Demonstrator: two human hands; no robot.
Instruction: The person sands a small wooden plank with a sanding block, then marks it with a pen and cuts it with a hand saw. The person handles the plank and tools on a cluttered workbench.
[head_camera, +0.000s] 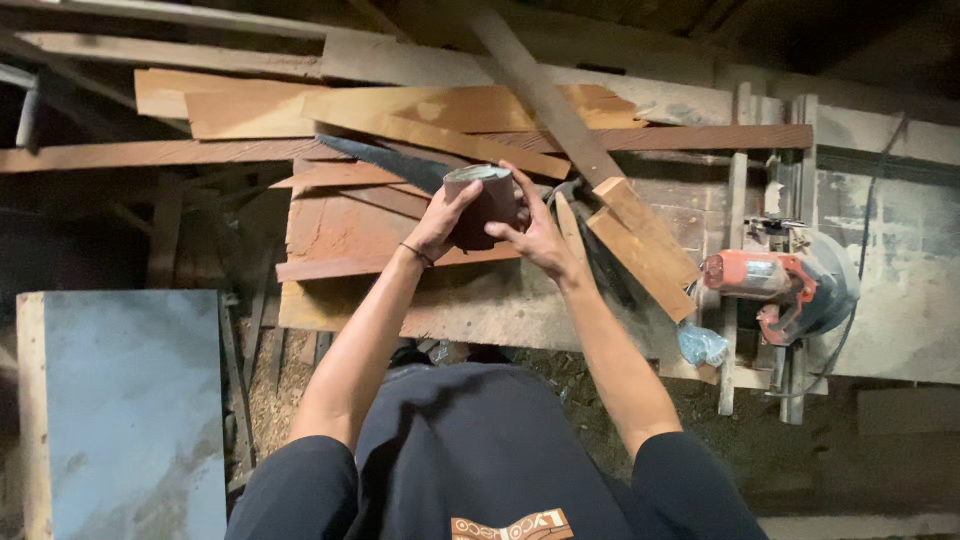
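Note:
Both my hands hold a roll of dark reddish-brown sandpaper (484, 203) over a cluttered workbench (470, 310). My left hand (440, 222) grips the roll's left side with the thumb up against it; a thin band sits on that wrist. My right hand (537, 232) clasps the right side, fingers spread along it. The roll's pale open end faces up. A dark handsaw blade (385, 162) lies just behind the roll.
Wooden planks and offcuts (420, 115) are piled across the bench. An orange circular saw (775, 290) is mounted at the right, with a blue plastic bag (700, 345) beside it. A grey-blue panel (130, 410) stands at the lower left. Sawdust covers the floor.

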